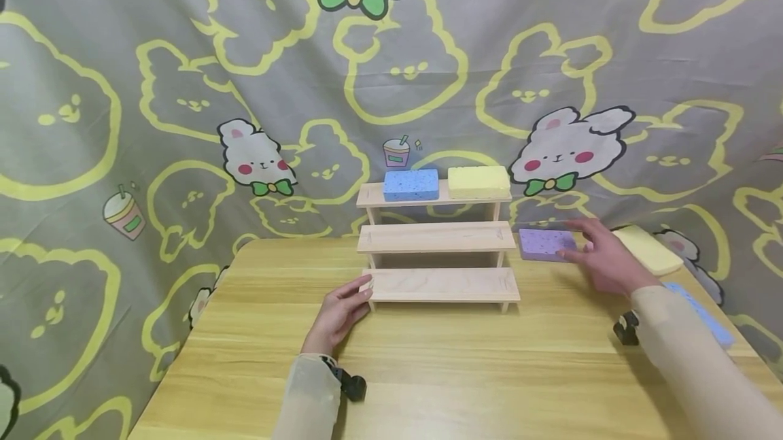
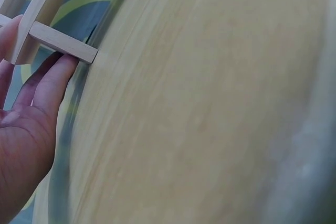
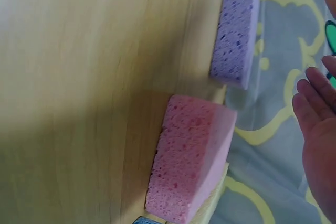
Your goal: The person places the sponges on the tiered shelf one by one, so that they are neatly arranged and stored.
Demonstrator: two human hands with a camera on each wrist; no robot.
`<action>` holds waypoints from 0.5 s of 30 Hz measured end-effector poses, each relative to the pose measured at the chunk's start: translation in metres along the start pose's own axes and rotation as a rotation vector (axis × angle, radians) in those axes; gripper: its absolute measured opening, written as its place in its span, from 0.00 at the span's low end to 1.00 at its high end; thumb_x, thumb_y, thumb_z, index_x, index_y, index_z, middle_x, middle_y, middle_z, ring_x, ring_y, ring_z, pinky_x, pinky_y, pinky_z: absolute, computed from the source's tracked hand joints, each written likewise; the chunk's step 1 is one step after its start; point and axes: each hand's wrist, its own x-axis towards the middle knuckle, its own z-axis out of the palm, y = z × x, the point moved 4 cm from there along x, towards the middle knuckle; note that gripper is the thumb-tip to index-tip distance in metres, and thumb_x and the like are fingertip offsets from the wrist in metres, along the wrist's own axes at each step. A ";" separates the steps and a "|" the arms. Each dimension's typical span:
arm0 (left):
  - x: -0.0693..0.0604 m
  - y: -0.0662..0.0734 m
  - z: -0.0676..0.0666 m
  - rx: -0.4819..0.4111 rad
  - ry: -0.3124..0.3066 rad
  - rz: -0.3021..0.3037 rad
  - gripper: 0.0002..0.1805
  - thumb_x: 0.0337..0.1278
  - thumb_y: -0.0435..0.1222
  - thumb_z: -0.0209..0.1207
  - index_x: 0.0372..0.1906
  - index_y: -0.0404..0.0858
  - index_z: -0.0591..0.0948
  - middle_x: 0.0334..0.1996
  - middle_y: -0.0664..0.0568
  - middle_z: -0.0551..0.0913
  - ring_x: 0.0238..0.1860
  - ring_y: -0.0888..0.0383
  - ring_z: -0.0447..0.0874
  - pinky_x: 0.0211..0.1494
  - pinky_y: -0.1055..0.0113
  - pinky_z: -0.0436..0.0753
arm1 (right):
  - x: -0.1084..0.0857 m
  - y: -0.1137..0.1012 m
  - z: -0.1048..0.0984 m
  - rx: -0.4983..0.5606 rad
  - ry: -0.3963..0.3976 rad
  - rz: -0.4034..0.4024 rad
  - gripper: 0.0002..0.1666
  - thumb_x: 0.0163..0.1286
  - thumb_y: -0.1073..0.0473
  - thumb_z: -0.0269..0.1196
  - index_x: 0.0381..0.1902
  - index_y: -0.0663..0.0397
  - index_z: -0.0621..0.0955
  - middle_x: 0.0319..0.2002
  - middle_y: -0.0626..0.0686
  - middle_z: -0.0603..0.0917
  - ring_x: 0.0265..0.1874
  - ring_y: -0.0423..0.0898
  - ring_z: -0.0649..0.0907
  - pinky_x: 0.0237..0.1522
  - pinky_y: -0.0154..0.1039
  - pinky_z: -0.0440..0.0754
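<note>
A three-step wooden shelf (image 1: 436, 283) stands against the back curtain. My left hand (image 1: 336, 317) pinches the left end of its lowest step; in the left wrist view, fingers (image 2: 55, 85) lie against the small leg. On the top step sit a blue sponge (image 1: 411, 185) and a yellow sponge (image 1: 478, 183). To the right of the shelf, my right hand (image 1: 605, 260) hovers with fingers apart over a purple sponge (image 1: 540, 243). The right wrist view shows a pink sponge (image 3: 181, 156) below that hand, with nothing in its grasp.
Another yellow sponge (image 1: 651, 249) and a blue sponge (image 1: 700, 314) lie along the right side of the wooden table (image 1: 440, 372). A grey patterned curtain (image 1: 416, 100) hangs behind and around the table. Each wrist carries a small black camera.
</note>
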 end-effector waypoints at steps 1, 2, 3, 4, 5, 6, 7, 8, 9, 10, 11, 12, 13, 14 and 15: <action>0.000 0.000 0.000 -0.001 -0.002 0.000 0.23 0.59 0.27 0.64 0.61 0.32 0.78 0.71 0.44 0.64 0.60 0.49 0.75 0.60 0.54 0.76 | 0.002 0.003 0.001 -0.010 -0.008 0.005 0.47 0.64 0.49 0.70 0.70 0.69 0.63 0.69 0.73 0.59 0.67 0.74 0.55 0.65 0.71 0.50; 0.000 0.000 0.001 0.002 -0.005 0.001 0.23 0.59 0.27 0.64 0.61 0.32 0.78 0.72 0.43 0.64 0.61 0.49 0.74 0.60 0.54 0.76 | 0.004 0.005 0.002 -0.023 -0.016 0.010 0.48 0.63 0.49 0.70 0.70 0.69 0.62 0.68 0.73 0.58 0.67 0.74 0.56 0.64 0.71 0.52; 0.000 0.000 0.001 0.001 -0.007 0.001 0.23 0.59 0.27 0.64 0.61 0.32 0.78 0.72 0.43 0.63 0.61 0.48 0.74 0.61 0.54 0.76 | 0.006 0.007 0.002 -0.033 -0.024 0.013 0.49 0.63 0.48 0.71 0.70 0.69 0.62 0.68 0.73 0.58 0.66 0.74 0.57 0.63 0.71 0.54; 0.000 0.000 0.001 0.003 -0.008 0.001 0.23 0.59 0.27 0.64 0.61 0.32 0.78 0.72 0.43 0.63 0.61 0.47 0.73 0.61 0.53 0.75 | 0.007 0.009 0.003 -0.042 -0.032 0.013 0.50 0.62 0.48 0.71 0.71 0.70 0.61 0.68 0.74 0.58 0.65 0.74 0.58 0.63 0.71 0.55; 0.000 0.000 0.001 0.005 -0.007 0.000 0.23 0.59 0.27 0.64 0.61 0.32 0.78 0.72 0.44 0.63 0.62 0.47 0.73 0.61 0.53 0.75 | 0.009 0.011 0.004 -0.040 -0.042 0.017 0.52 0.61 0.48 0.72 0.71 0.70 0.60 0.68 0.75 0.58 0.65 0.74 0.58 0.62 0.72 0.55; 0.000 0.000 0.001 0.008 -0.006 -0.001 0.23 0.59 0.27 0.64 0.61 0.32 0.78 0.72 0.44 0.63 0.61 0.47 0.73 0.61 0.53 0.75 | 0.011 0.013 0.005 -0.043 -0.051 0.024 0.54 0.60 0.47 0.72 0.71 0.71 0.60 0.68 0.75 0.57 0.65 0.75 0.58 0.62 0.72 0.54; 0.000 0.000 0.001 0.008 -0.005 -0.001 0.23 0.60 0.27 0.64 0.61 0.32 0.78 0.72 0.44 0.64 0.61 0.47 0.74 0.61 0.53 0.75 | 0.013 0.015 0.007 -0.032 -0.063 0.035 0.55 0.59 0.47 0.73 0.71 0.71 0.59 0.68 0.75 0.56 0.65 0.75 0.57 0.63 0.72 0.53; 0.000 0.000 0.001 0.009 -0.002 -0.003 0.23 0.60 0.27 0.64 0.61 0.31 0.78 0.71 0.44 0.64 0.61 0.47 0.74 0.61 0.53 0.75 | 0.014 0.017 0.008 -0.023 -0.074 0.049 0.56 0.58 0.47 0.73 0.72 0.71 0.58 0.69 0.75 0.55 0.66 0.75 0.56 0.64 0.72 0.51; 0.000 0.000 0.000 0.008 0.002 -0.006 0.23 0.60 0.27 0.64 0.61 0.31 0.78 0.71 0.44 0.64 0.60 0.47 0.75 0.61 0.52 0.75 | 0.016 0.019 0.009 -0.013 -0.084 0.062 0.58 0.57 0.47 0.74 0.72 0.71 0.58 0.69 0.76 0.54 0.66 0.75 0.54 0.65 0.71 0.49; 0.000 0.000 0.000 0.007 0.004 -0.008 0.23 0.60 0.27 0.64 0.61 0.31 0.78 0.71 0.44 0.65 0.60 0.48 0.75 0.61 0.52 0.75 | 0.017 0.022 0.010 -0.007 -0.092 0.080 0.59 0.56 0.47 0.74 0.72 0.71 0.57 0.70 0.75 0.53 0.67 0.75 0.53 0.65 0.71 0.47; 0.000 0.000 0.000 0.009 0.005 -0.008 0.23 0.60 0.27 0.64 0.61 0.31 0.78 0.71 0.43 0.65 0.59 0.49 0.76 0.61 0.52 0.75 | 0.018 0.024 0.010 -0.003 -0.099 0.097 0.59 0.56 0.47 0.75 0.73 0.71 0.57 0.70 0.75 0.52 0.68 0.75 0.51 0.66 0.71 0.45; 0.001 0.000 0.000 0.014 0.003 -0.008 0.24 0.60 0.27 0.64 0.62 0.31 0.77 0.71 0.43 0.65 0.59 0.49 0.76 0.61 0.52 0.75 | 0.019 0.026 0.011 -0.001 -0.104 0.111 0.60 0.55 0.47 0.75 0.73 0.71 0.56 0.71 0.74 0.52 0.68 0.74 0.51 0.66 0.70 0.44; 0.001 0.000 0.000 0.013 0.004 -0.008 0.24 0.60 0.27 0.64 0.62 0.31 0.77 0.71 0.43 0.65 0.58 0.49 0.76 0.61 0.52 0.75 | 0.021 0.028 0.011 0.001 -0.107 0.122 0.61 0.55 0.47 0.75 0.73 0.71 0.56 0.71 0.74 0.52 0.68 0.74 0.50 0.67 0.70 0.43; 0.001 0.000 0.000 0.012 0.006 -0.011 0.24 0.60 0.27 0.64 0.62 0.31 0.77 0.71 0.43 0.65 0.58 0.50 0.77 0.61 0.52 0.75 | 0.022 0.030 0.012 -0.004 -0.110 0.130 0.62 0.54 0.47 0.76 0.73 0.71 0.55 0.71 0.74 0.51 0.68 0.74 0.50 0.66 0.70 0.43; 0.001 0.000 0.000 0.014 0.009 -0.011 0.23 0.60 0.27 0.64 0.61 0.31 0.78 0.71 0.43 0.65 0.57 0.50 0.77 0.61 0.53 0.75 | 0.024 0.031 0.013 -0.010 -0.114 0.130 0.62 0.54 0.48 0.76 0.73 0.72 0.55 0.71 0.75 0.52 0.68 0.74 0.50 0.66 0.70 0.44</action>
